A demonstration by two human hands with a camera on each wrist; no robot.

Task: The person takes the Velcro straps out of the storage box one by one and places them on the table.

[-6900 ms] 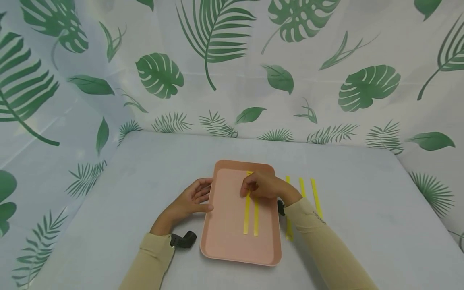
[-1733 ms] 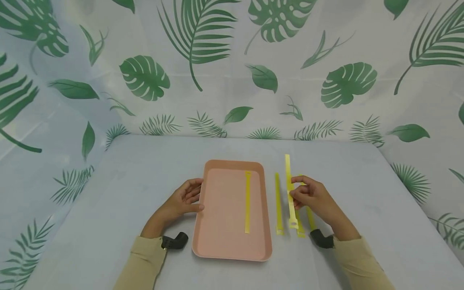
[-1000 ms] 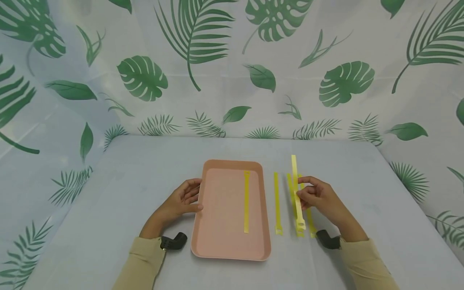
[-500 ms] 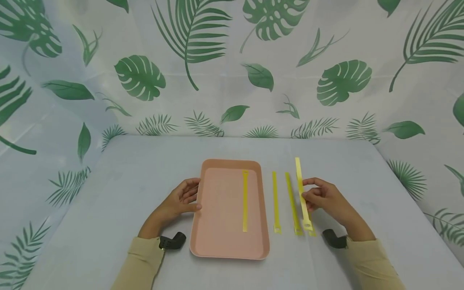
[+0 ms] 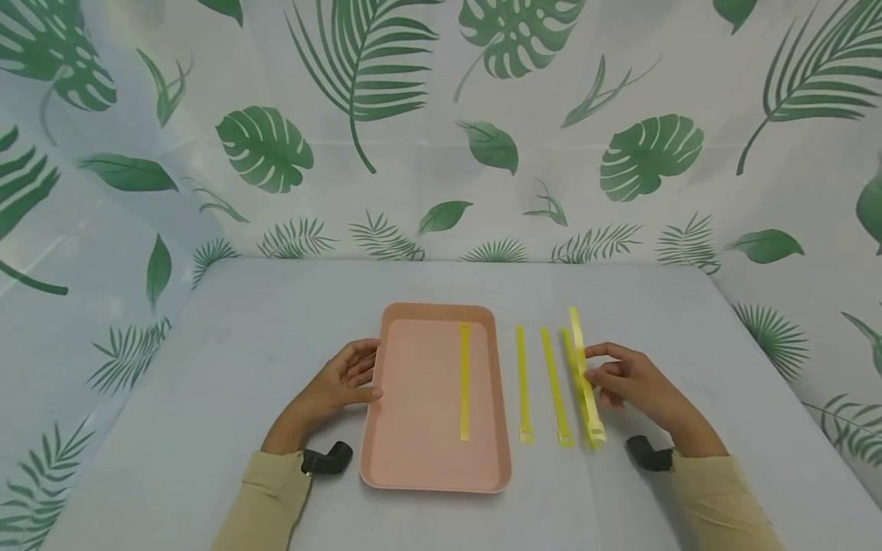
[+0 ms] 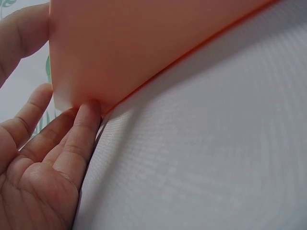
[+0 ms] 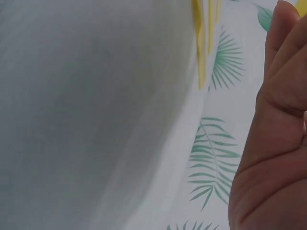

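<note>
Five yellow strips (image 5: 524, 383) we count; the held strip (image 5: 577, 333) partly covers its neighbour (image 5: 572, 360), and whether they touch we cannot tell. At four o'clock, our right hand (image 5: 634, 386) grasps it between the fingers. Our left hand (image 5: 338, 386) rests relaxed fingers on the pink tray (image 5: 420, 390), at its nine o'clock side. Beneath is a pale tabletop (image 5: 289, 306); leaf-printed cloth (image 5: 413, 176) hangs at twelve.

Head view was pretty flat and dim, with faint sheen on the backdrop (image 5: 89, 222) near 9 o'clock. Right wrist cam looked soft, its surface (image 7: 72, 120) shadowy toward 9 o'clock.
</note>
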